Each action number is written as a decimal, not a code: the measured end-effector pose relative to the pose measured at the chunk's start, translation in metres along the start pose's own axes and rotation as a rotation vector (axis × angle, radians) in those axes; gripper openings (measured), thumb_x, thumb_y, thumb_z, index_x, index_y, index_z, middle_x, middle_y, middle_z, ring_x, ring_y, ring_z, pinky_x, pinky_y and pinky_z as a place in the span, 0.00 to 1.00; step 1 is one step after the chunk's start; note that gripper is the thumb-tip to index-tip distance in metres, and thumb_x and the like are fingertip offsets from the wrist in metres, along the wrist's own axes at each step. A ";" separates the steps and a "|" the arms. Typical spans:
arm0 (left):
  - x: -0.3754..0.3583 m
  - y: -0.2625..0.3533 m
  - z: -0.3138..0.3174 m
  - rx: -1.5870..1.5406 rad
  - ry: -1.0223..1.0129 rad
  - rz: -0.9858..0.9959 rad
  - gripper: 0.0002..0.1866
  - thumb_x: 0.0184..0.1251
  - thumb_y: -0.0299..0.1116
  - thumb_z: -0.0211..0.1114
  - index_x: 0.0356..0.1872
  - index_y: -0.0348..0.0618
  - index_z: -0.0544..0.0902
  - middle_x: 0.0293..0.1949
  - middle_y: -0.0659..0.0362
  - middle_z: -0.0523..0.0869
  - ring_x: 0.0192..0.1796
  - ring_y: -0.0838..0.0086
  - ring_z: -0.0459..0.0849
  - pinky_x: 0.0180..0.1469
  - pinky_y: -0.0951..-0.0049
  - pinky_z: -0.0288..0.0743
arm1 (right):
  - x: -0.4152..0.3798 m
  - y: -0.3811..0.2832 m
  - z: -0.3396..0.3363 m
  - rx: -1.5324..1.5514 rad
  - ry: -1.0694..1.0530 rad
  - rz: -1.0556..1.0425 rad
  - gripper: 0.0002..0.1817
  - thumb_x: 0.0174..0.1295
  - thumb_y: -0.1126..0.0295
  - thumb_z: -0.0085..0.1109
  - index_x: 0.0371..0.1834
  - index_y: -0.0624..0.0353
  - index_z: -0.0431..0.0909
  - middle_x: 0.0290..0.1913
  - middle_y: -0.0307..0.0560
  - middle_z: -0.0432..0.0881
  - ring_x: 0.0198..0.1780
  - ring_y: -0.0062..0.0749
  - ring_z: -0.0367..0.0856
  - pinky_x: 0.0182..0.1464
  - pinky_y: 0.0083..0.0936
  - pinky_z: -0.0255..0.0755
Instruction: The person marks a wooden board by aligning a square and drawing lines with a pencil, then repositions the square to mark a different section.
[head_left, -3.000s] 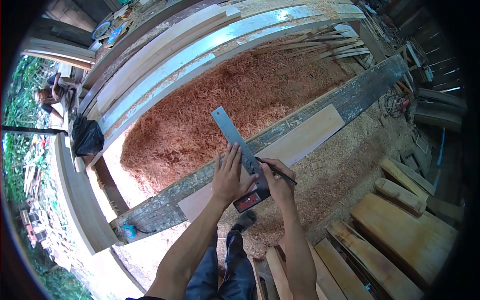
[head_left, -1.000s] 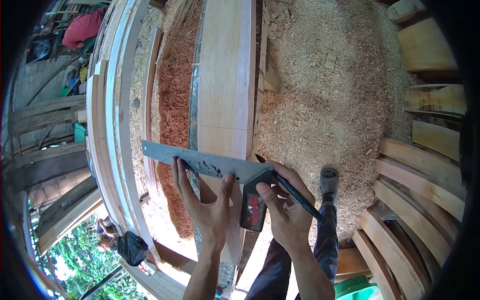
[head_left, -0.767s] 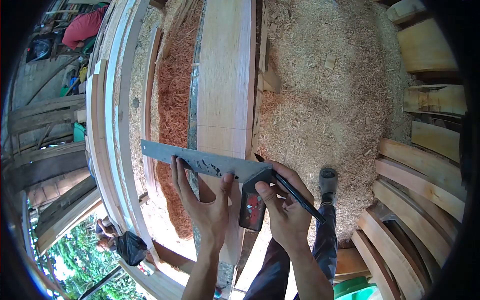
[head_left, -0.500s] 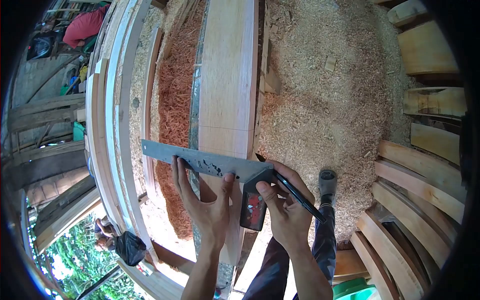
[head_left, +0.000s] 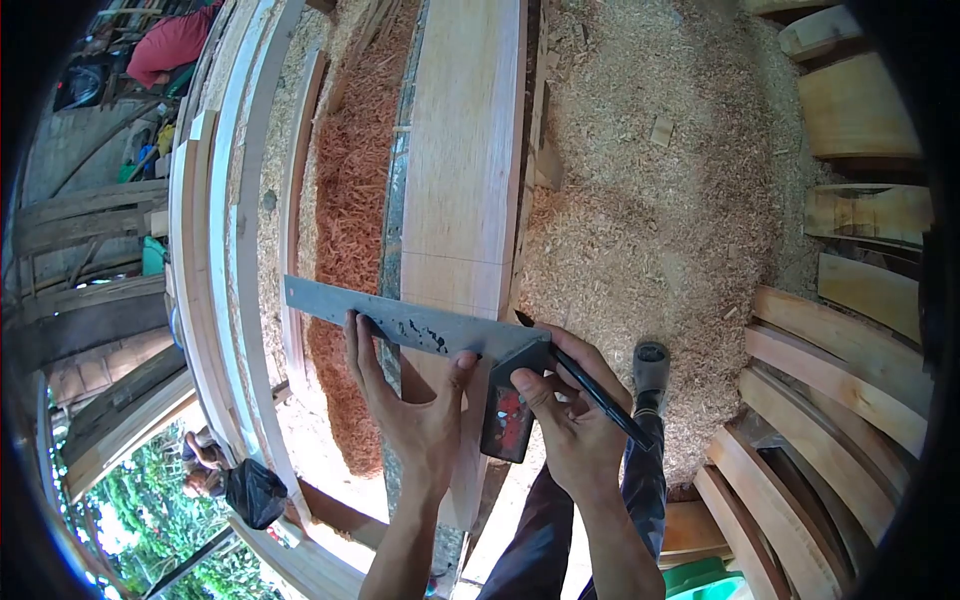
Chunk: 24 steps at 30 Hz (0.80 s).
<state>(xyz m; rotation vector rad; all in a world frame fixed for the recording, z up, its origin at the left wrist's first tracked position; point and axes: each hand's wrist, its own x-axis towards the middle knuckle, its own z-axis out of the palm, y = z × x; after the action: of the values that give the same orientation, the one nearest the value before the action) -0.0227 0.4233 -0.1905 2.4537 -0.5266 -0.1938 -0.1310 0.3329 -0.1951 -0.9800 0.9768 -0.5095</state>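
Note:
A long pale board (head_left: 462,150) runs up the middle of the view, with thin lines drawn across it. Over the board lies the metal blade of a try square (head_left: 400,318), spotted with dark marks; its dark handle has a red patch. My left hand (head_left: 415,425) presses on the blade, thumb and fingers apart along its lower edge. My right hand (head_left: 580,430) pinches the square's handle end and also holds a black pen (head_left: 603,398), tip toward the board's right edge.
Wood shavings (head_left: 640,230) cover the ground to the right, and reddish shavings (head_left: 350,190) lie left of the board. Curved wooden pieces (head_left: 790,490) line the right side. Long planks (head_left: 200,250) stand at left, near a black bag (head_left: 256,494). Another person (head_left: 203,463) is at lower left.
The view has shifted slightly. Both hands and the square keep nearly the same position on the board.

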 end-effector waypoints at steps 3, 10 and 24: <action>0.000 0.004 -0.001 0.035 0.003 -0.001 0.56 0.49 0.42 0.81 0.74 0.34 0.54 0.73 0.45 0.56 0.76 0.53 0.56 0.76 0.55 0.52 | -0.001 0.000 -0.001 -0.007 -0.001 0.003 0.22 0.63 0.71 0.67 0.60 0.63 0.76 0.43 0.44 0.85 0.38 0.18 0.83 0.35 0.13 0.77; 0.001 0.005 -0.002 0.109 -0.011 0.010 0.56 0.48 0.42 0.81 0.74 0.33 0.55 0.73 0.44 0.57 0.76 0.53 0.56 0.76 0.55 0.52 | -0.002 0.002 -0.001 0.056 -0.011 0.047 0.22 0.63 0.71 0.67 0.60 0.63 0.76 0.44 0.44 0.85 0.39 0.17 0.83 0.33 0.11 0.75; 0.000 0.003 -0.001 0.116 -0.007 -0.019 0.57 0.48 0.44 0.81 0.75 0.34 0.53 0.73 0.44 0.56 0.76 0.52 0.56 0.75 0.54 0.54 | 0.000 0.001 -0.002 0.037 -0.012 0.044 0.21 0.63 0.71 0.67 0.59 0.63 0.77 0.43 0.44 0.86 0.38 0.16 0.83 0.33 0.11 0.75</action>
<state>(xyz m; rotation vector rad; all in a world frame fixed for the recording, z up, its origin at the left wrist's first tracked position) -0.0234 0.4215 -0.1877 2.5723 -0.5313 -0.1845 -0.1324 0.3323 -0.1963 -0.9256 0.9723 -0.4832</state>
